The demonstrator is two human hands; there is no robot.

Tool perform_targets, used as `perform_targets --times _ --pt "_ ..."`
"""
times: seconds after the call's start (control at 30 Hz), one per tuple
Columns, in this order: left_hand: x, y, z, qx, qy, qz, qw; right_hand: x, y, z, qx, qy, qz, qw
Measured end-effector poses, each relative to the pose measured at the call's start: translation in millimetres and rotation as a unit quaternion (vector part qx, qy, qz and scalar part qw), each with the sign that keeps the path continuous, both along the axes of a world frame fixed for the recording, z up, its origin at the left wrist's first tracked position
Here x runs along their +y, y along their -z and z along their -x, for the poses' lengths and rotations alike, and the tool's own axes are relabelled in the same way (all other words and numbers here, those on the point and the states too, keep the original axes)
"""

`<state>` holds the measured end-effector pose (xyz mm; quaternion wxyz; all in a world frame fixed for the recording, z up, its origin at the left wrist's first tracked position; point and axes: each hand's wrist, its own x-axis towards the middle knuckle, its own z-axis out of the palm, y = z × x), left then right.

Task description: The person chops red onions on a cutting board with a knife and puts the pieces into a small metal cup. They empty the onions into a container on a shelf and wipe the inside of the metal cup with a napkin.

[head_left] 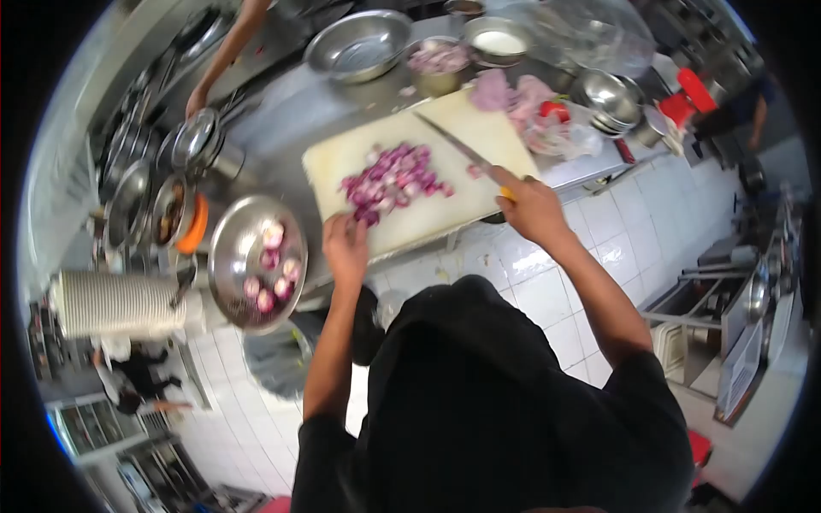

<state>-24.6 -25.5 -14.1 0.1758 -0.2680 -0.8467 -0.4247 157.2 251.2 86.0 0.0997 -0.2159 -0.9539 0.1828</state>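
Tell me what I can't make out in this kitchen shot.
All in the head view:
- Most of the knife's handle: hidden by the right hand.
- Whether the left hand's fingertips grip any onion: too small and blurred.
- The rest of the person behind the reaching arm: cut off by the top edge.

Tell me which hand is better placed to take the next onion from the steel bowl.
Left, I'd judge: the left hand, at the edge of the board with no tool visible, is nearer the steel bowl of onions. The right hand holds the knife, farther off.
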Motion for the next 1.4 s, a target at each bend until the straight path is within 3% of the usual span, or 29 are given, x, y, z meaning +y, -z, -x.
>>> perform_targets --times 0.1,0.2,0.3,0.5,0.63,0.83,0.93,1.03,1.17,1.33,1.4 --pt "10.9 -33.6 -15.0 -0.052 -0.026 0.008 0.998 26.5 23.9 22.7 0.022 0.002 0.023 0.999" --pt "20.8 -47.7 -26.2 -0.057 -0.042 0.016 0.997 50.4 35.4 29.6 0.133 -0.026 0.015 0.991" --pt "31.2 -60.5 -45.7 -0.064 -0.043 0.02 0.997 108.6 16.6 35.4 0.201 0.003 -0.062 0.978" --pt "57.4 -80.4 -78.7 -0.084 -0.013 0.017 0.996 225.1 -18.5 26.3 0.153 0.081 -0.09 0.981" --pt "76.4 -92.6 -89.5 -0.109 0.015 -0.002 0.994 246.4 -36.9 25.0 0.109 0.111 -0.062 0.986" --pt "95.5 -98.8 -97.0 -0.129 0.051 -0.015 0.99 273.7 -32.5 47.6 0.212 0.027 -0.093 0.972" --pt "106.5 -105.6 -104.5 -0.136 0.068 -0.009 0.988 281.6 -55.7 45.4 0.146 0.081 -0.08 0.983" --pt "99.3 -111.2 -116.0 -0.15 0.051 -0.064 0.985 340.4 -62.5 19.2 0.11 0.242 -0.112 0.957" --pt "68.1 -108.3 -129.8 -0.167 -0.018 -0.081 0.983 449.6 -12.4 -33.3 0.088 0.328 -0.115 0.933" --pt "30.6 -96.4 -141.0 -0.222 -0.08 -0.116 0.965 478.0 14.9 -89.5 0.03 0.449 -0.064 0.891" --pt "29.3 -96.4 -143.5 -0.239 -0.086 -0.108 0.961 479.9 23.9 -85.3 -0.008 0.432 -0.078 0.899"
